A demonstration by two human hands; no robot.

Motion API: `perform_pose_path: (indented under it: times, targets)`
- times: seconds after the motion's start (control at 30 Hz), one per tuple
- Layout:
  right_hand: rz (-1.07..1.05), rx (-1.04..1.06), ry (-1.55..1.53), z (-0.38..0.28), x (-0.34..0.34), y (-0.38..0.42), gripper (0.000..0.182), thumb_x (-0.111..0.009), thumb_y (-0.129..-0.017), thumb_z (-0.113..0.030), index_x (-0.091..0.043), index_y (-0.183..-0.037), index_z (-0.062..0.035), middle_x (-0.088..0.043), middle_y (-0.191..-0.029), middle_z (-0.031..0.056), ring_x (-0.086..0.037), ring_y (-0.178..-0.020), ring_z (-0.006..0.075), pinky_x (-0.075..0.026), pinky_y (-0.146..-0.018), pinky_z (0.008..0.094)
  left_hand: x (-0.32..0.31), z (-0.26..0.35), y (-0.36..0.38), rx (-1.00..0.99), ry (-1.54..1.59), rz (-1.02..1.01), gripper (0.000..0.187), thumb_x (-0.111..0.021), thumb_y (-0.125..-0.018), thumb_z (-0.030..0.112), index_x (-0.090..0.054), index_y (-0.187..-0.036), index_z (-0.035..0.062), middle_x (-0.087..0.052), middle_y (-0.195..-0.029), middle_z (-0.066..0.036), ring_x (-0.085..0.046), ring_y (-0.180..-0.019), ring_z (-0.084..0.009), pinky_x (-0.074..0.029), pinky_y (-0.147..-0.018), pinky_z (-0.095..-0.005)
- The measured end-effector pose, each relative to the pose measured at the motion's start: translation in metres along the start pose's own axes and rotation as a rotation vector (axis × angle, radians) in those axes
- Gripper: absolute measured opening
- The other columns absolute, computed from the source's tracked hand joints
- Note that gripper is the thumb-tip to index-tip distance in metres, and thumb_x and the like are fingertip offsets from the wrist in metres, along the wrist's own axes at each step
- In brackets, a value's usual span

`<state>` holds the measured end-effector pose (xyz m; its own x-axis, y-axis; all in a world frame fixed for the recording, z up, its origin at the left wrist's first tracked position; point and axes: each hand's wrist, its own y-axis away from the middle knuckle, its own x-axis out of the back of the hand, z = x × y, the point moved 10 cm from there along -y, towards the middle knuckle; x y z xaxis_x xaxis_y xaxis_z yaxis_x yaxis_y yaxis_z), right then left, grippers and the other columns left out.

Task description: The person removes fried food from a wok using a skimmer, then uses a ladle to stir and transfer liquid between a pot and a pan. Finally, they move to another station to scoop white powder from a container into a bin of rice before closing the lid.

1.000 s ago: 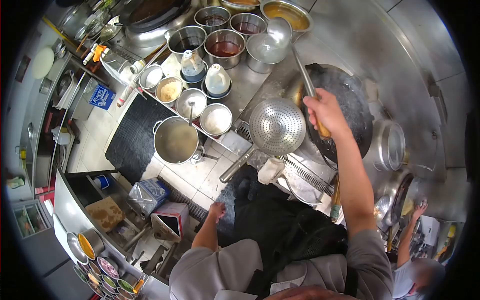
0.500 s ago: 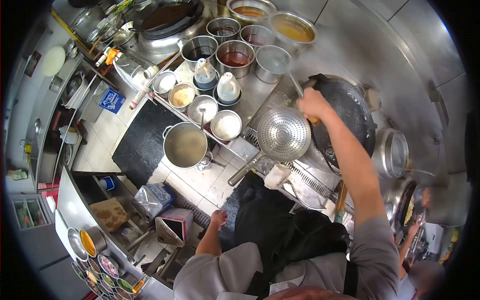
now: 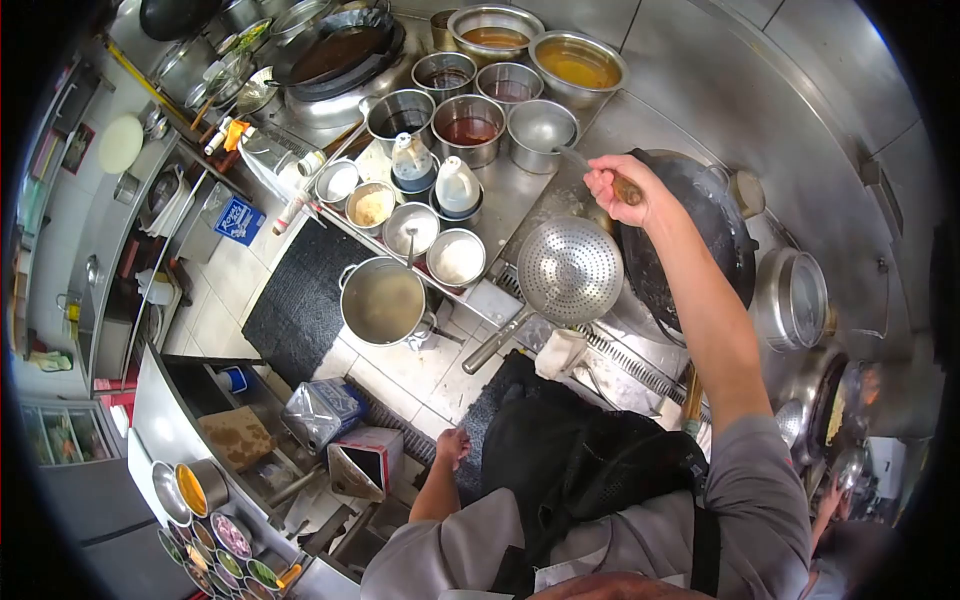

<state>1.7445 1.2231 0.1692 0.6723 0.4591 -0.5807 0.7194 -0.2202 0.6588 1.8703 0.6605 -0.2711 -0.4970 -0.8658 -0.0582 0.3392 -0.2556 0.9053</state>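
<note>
My right hand [image 3: 622, 190] is closed round the wooden-ended handle of a ladle, whose metal shaft reaches down-left to a steel pot [image 3: 543, 126]. Beside that hand is a dark wok [image 3: 690, 235]. A round perforated strainer [image 3: 570, 272] lies just below-left of the wok, its handle pointing down-left. Low beside my body hangs my left hand [image 3: 453, 448], its fingers curled in and nothing visible in them. Nearest to it on the floor are a black mat [image 3: 480, 405] and an open tin can [image 3: 362, 468].
Pots of sauce [image 3: 468, 125], two squeeze bottles [image 3: 457, 188] and bowls of white powder [image 3: 457, 257] stand on the counter at upper centre. A large pot [image 3: 383, 300] of cloudy liquid is below them. Another person's arm [image 3: 826, 505] shows at lower right.
My right hand has shifted slightly up with the ladle, whose bowl end stays at the steel pot. The whole view has turned a little. My left hand remains low by my body.
</note>
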Motion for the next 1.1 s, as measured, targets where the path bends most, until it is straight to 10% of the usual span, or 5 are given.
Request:
perform_pose_path:
  times: [0.47, 0.67, 0.83, 1.03, 1.1]
  targets:
    - [0.273, 0.417, 0.748, -0.013, 0.026, 0.079, 0.014, -0.063, -0.092, -0.013, -0.056, -0.09, -0.0014, -0.055, -0.062, 0.0025, -0.052, -0.045, 0.0134, -0.043, -0.04, 0.0274, -0.008, 0.009, -0.007, -0.02, -0.014, -0.024, 0.018, -0.06, -0.098, 0.017, -0.058, -0.096, -0.0003, -0.058, -0.076, -0.006, -0.054, -0.056, -0.0129, -0.038, -0.04, -0.0226]
    - [0.549, 0.524, 1.314, -0.009, 0.039, 0.096, 0.055, -0.063, -0.089, -0.016, -0.049, -0.14, -0.0002, -0.07, -0.091, 0.0254, -0.071, -0.065, 0.0272, -0.055, -0.066, 0.0405, -0.016, 0.008, -0.006, -0.015, -0.059, -0.031, 0.02, -0.06, -0.098, 0.019, -0.059, -0.097, -0.0006, -0.059, -0.077, -0.005, -0.056, -0.057, -0.0121, -0.041, -0.042, -0.022]
    - [0.627, 0.612, 1.664, -0.012, 0.049, 0.069, 0.052, -0.062, -0.089, -0.015, -0.051, -0.139, -0.0045, -0.067, -0.11, 0.032, -0.064, -0.11, 0.0437, -0.05, -0.093, 0.0531, -0.019, 0.005, -0.004, -0.001, -0.052, -0.017, 0.019, -0.06, -0.097, 0.019, -0.06, -0.095, 0.0, -0.059, -0.077, -0.006, -0.056, -0.057, -0.0122, -0.04, -0.042, -0.0221]
    - [0.605, 0.531, 2.006, -0.026, 0.032, 0.017, 0.035, -0.057, -0.087, -0.01, -0.057, -0.117, 0.0094, -0.067, -0.103, 0.0334, -0.068, -0.098, 0.0452, -0.055, -0.084, 0.0508, -0.025, 0.005, 0.001, -0.029, -0.021, 0.023, 0.018, -0.059, -0.094, 0.018, -0.061, -0.089, 0.0009, -0.058, -0.074, -0.006, -0.054, -0.056, -0.0121, -0.039, -0.04, -0.0224]
    - [0.412, 0.276, 1.656, -0.026, 0.028, 0.0, 0.032, -0.062, -0.089, -0.018, -0.058, -0.098, 0.0127, -0.067, -0.077, 0.0271, -0.069, -0.065, 0.0363, -0.056, -0.063, 0.0463, -0.025, 0.002, 0.002, -0.05, -0.008, 0.049, 0.018, -0.059, -0.093, 0.018, -0.062, -0.086, 0.0014, -0.057, -0.071, -0.006, -0.053, -0.054, -0.0121, -0.038, -0.039, -0.0226]
